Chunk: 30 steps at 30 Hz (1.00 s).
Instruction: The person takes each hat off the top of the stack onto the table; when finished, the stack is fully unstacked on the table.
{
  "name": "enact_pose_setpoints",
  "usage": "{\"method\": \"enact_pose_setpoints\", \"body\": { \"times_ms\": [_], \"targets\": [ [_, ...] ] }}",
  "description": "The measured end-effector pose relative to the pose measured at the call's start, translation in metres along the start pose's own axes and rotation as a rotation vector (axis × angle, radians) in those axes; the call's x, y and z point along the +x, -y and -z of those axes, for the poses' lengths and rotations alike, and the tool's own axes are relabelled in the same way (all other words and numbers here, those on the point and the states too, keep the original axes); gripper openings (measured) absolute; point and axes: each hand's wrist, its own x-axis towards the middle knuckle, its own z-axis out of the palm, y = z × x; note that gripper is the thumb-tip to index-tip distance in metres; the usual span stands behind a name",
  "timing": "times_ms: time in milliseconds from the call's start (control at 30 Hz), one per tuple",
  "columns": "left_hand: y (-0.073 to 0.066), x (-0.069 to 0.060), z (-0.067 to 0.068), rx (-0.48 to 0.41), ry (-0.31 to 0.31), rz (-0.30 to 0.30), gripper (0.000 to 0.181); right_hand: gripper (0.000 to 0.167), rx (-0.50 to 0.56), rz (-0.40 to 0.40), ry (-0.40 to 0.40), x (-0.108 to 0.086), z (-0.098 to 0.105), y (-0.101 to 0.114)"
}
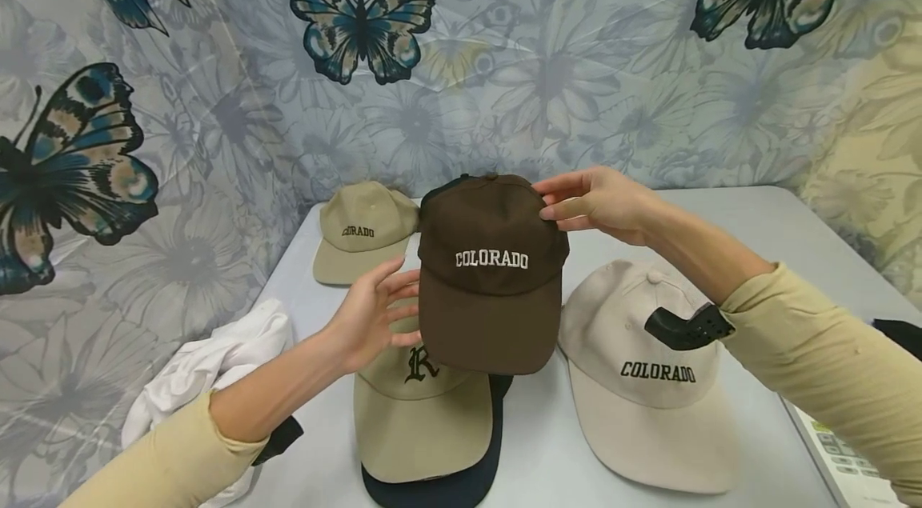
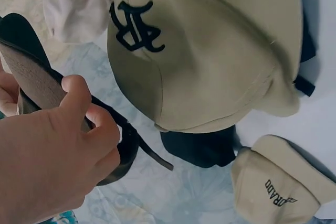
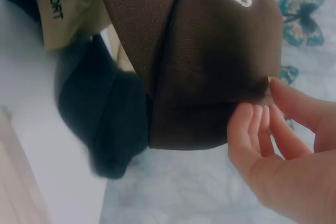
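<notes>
A dark brown cap (image 1: 491,232) with white COLORADO lettering is held up, its front facing me, above a tan cap (image 1: 425,436) with a black letter. My left hand (image 1: 370,320) grips it at the left edge; in the left wrist view the fingers curl against the cap's underside and a thin strap hangs loose. My right hand (image 1: 605,206) pinches the upper right of the crown; the right wrist view shows thumb and fingertips at the brown fabric (image 3: 210,61). The tan cap lies over a dark navy cap (image 1: 439,490).
A cream COLORADO cap (image 1: 651,412) lies to the right, and a smaller beige cap (image 1: 366,224) sits at the back left. White cloth (image 1: 216,360) is bunched on the left. A white keyed device (image 1: 843,452) stands at the right edge. Butterfly-printed fabric (image 1: 504,92) hangs behind the table.
</notes>
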Motion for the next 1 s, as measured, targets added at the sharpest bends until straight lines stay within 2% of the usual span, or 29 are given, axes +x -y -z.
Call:
{"method": "enact_pose_setpoints", "body": {
  "times_ms": [200,400,533,767,1000],
  "targets": [
    [-0.002,0.017,-0.007,0.025,0.002,0.032,0.063,0.05,-0.022,0.001,-0.026,0.001,0.01,-0.001],
    [-0.003,0.026,-0.018,0.016,0.013,0.038,0.063,0.051,-0.053,0.005,-0.05,0.003,0.02,-0.002],
    [-0.008,0.035,-0.023,0.023,0.044,0.041,0.064,0.052,-0.048,0.009,-0.07,0.005,0.028,-0.003],
    [-0.017,0.055,-0.028,0.025,0.08,0.096,0.064,0.052,-0.043,0.016,-0.098,0.006,0.041,-0.006],
    [-0.024,0.063,-0.031,0.035,0.09,0.094,0.068,0.053,-0.048,0.007,-0.112,0.009,0.052,-0.009]
  ]
}}
